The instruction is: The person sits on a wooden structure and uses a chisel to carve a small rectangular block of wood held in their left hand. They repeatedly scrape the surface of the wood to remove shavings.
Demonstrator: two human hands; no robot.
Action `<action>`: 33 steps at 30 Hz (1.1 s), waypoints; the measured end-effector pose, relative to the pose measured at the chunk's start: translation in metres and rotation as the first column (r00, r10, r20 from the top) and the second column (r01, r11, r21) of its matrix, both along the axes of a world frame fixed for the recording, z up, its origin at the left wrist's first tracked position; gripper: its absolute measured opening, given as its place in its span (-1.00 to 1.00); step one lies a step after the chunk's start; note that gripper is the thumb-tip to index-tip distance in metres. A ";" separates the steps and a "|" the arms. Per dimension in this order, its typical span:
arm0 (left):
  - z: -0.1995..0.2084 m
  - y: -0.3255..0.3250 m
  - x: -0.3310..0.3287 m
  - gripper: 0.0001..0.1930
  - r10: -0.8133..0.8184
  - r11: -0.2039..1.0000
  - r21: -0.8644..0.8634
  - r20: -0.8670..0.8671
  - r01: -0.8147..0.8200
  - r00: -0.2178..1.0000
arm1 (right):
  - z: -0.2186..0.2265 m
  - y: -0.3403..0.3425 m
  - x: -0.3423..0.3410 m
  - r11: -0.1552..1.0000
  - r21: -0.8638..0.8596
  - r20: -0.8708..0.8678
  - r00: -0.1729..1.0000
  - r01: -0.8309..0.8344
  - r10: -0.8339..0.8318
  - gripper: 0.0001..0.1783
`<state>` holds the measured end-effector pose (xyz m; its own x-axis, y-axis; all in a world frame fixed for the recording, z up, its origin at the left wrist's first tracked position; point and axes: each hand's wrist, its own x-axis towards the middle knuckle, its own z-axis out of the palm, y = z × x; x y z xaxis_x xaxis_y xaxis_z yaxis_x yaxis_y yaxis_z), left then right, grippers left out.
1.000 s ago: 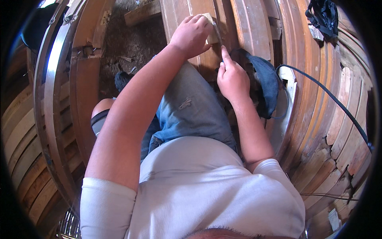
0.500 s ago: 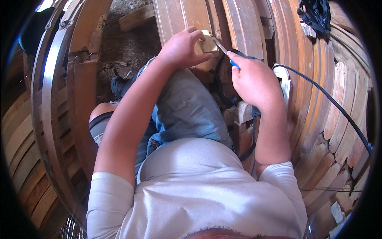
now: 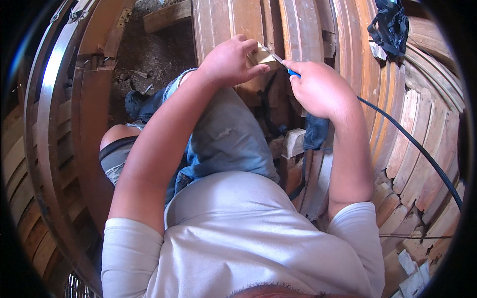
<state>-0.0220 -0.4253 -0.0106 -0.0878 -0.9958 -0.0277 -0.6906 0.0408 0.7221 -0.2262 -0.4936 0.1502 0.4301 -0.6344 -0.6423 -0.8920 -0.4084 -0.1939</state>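
My left hand (image 3: 231,63) is closed around a small pale yellow block (image 3: 262,56), its fingers over the far side and the thumb along the near side. A blue-handled tool (image 3: 293,73) with a narrow metal blade sits in my right hand (image 3: 320,89). Its blade slants up and left, with the tip at the block's upper right edge. I cannot make out whether it is a knife or a chisel. Both hands are above brown wooden boards (image 3: 243,22), just beyond my bent knee. The fingers of my right hand are partly hidden behind its back.
A black cable (image 3: 412,141) curves down the right side. Black plastic (image 3: 389,30) lies at the far right, on stacked boards (image 3: 348,44). A pale wood chunk (image 3: 294,142) and dark blue mesh (image 3: 316,132) are right of my leg. Long curved wooden rails (image 3: 49,124) stand at left.
My right hand and forearm have shifted slightly right and lower. The blade still meets the block, which now looks more tilted. The whole view has moved a little.
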 end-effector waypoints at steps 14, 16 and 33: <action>-0.004 -0.002 -0.001 -0.32 0.037 0.998 0.044 -0.015 -0.036 0.999 | -0.009 -0.008 0.014 0.999 0.022 -0.020 0.999 -0.034 0.035 -0.46; -0.001 -0.002 -0.001 -0.32 0.031 0.998 0.060 -0.021 -0.030 0.999 | -0.013 -0.009 0.015 0.999 0.031 -0.044 0.999 -0.020 0.021 -0.46; -0.002 0.002 -0.004 -0.37 0.049 0.999 0.015 0.044 -0.049 0.998 | -0.008 0.000 -0.012 1.000 0.006 0.013 1.000 0.004 -0.005 -0.47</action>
<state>-0.0264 -0.4236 -0.0123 -0.0374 -0.9982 -0.0461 -0.7224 -0.0049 0.6915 -0.2381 -0.4939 0.1422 0.4355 -0.6327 -0.6403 -0.8912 -0.4032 -0.2077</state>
